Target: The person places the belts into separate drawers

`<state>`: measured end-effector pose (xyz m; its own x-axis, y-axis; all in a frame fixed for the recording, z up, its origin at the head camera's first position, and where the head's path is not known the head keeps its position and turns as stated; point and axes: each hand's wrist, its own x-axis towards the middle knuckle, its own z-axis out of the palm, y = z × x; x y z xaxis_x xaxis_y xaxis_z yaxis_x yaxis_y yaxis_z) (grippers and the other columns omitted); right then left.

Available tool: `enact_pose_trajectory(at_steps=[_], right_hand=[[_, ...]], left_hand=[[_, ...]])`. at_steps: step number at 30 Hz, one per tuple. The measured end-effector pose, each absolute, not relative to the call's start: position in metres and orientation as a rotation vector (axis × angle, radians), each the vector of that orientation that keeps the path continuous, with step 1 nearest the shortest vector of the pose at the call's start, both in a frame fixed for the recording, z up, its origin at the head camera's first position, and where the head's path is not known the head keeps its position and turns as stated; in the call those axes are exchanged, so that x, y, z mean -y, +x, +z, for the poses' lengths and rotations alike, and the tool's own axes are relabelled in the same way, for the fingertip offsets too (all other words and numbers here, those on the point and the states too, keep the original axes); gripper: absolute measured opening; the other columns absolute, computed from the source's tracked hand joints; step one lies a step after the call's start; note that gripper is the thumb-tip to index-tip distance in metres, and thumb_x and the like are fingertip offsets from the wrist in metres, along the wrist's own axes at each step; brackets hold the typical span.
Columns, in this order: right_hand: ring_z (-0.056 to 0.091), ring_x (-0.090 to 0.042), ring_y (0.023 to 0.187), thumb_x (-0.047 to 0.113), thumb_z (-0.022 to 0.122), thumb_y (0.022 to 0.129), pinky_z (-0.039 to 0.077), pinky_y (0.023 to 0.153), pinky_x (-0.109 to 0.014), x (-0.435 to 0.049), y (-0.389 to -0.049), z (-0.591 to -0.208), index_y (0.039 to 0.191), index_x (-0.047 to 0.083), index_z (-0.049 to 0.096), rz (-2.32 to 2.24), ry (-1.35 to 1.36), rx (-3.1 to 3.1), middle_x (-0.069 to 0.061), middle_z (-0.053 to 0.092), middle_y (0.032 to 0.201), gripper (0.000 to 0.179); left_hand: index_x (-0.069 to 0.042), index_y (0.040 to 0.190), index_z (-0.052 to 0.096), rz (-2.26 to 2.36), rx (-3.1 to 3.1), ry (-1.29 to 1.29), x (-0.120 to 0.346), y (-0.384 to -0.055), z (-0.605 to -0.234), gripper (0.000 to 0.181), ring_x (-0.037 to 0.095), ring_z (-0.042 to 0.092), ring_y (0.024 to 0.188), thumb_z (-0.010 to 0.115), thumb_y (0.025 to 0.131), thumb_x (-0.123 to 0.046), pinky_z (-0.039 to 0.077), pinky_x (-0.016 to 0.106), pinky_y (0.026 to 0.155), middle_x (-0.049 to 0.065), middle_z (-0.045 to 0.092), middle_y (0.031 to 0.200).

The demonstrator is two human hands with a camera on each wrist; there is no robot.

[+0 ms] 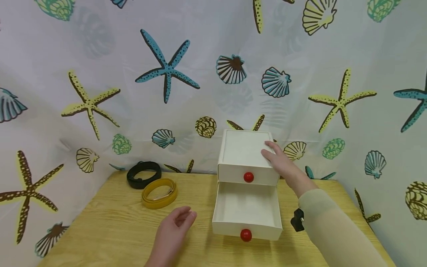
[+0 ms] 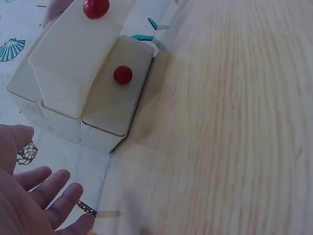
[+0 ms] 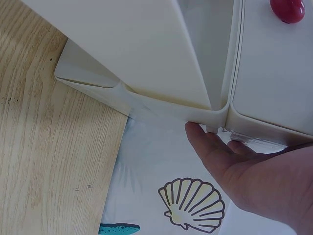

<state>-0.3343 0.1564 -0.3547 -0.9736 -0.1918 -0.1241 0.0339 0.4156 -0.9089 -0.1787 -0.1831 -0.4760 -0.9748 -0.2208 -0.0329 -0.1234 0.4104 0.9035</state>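
A white drawer cabinet with red knobs stands on the table. Its middle drawer is pulled out, and the drawer's white floor shows in the head view. The left wrist view shows the bottom drawer closed beneath it. My right hand rests on the cabinet's top right edge, its fingers against the side in the right wrist view. To the left of the pulled-out drawer, my left hand hovers over the table with loosely bent fingers, apart from the cabinet and holding nothing.
On the left of the wooden table lie a coiled black belt and a coiled yellow belt, side by side. A curtain printed with shells and starfish hangs behind. Next to my right sleeve is a small black object.
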Motion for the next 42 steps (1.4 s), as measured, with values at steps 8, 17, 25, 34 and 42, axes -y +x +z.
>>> enact_pose_trajectory(at_steps=[8,17,25,34,42], right_hand=[[0.019,-0.049,0.163,0.05,0.043,0.118,0.023,0.126,-0.073,-0.156,-0.334,-0.354,0.178,0.03,0.013,-1.593,-0.134,-2.462,-0.017,0.003,0.184,0.07],[0.023,-0.049,0.161,0.05,0.044,0.117,0.027,0.125,-0.073,-0.156,-0.333,-0.354,0.178,0.032,0.015,-1.605,-0.116,-2.459,-0.018,0.005,0.184,0.07],[0.016,-0.048,0.164,0.049,0.043,0.118,0.02,0.127,-0.075,-0.156,-0.333,-0.353,0.178,0.03,0.014,-1.593,-0.134,-2.463,-0.016,0.002,0.184,0.069],[0.018,-0.048,0.163,0.05,0.044,0.118,0.022,0.126,-0.074,-0.156,-0.334,-0.353,0.178,0.031,0.015,-1.598,-0.122,-2.462,-0.017,0.003,0.184,0.069],[0.019,-0.049,0.163,0.051,0.044,0.117,0.023,0.126,-0.074,-0.157,-0.334,-0.354,0.178,0.032,0.015,-1.594,-0.129,-2.465,-0.017,0.004,0.184,0.07]], left_hand=[[-0.006,0.149,0.067,-1.231,2.685,0.232,0.202,-0.191,-0.476,0.061,0.038,0.066,0.133,0.072,0.107,-0.05,0.053,0.063,0.105,0.012,0.073,0.143],[-0.007,0.152,0.065,-0.9,2.728,0.149,0.226,-0.207,-0.48,0.059,0.041,0.071,0.124,0.071,0.109,-0.046,0.056,0.063,0.098,0.014,0.07,0.147],[-0.003,0.147,0.068,-0.661,2.668,0.017,0.242,-0.222,-0.485,0.055,0.046,0.069,0.125,0.078,0.106,-0.038,0.05,0.07,0.104,0.021,0.072,0.141],[-0.009,0.151,0.067,-0.552,2.758,0.048,0.253,-0.233,-0.489,0.056,0.045,0.057,0.141,0.077,0.106,-0.04,0.027,0.087,0.112,0.02,0.066,0.15],[-0.01,0.153,0.064,-0.539,2.823,0.059,0.267,-0.244,-0.494,0.057,0.047,0.05,0.147,0.077,0.106,-0.038,0.01,0.093,0.113,0.019,0.061,0.156]])
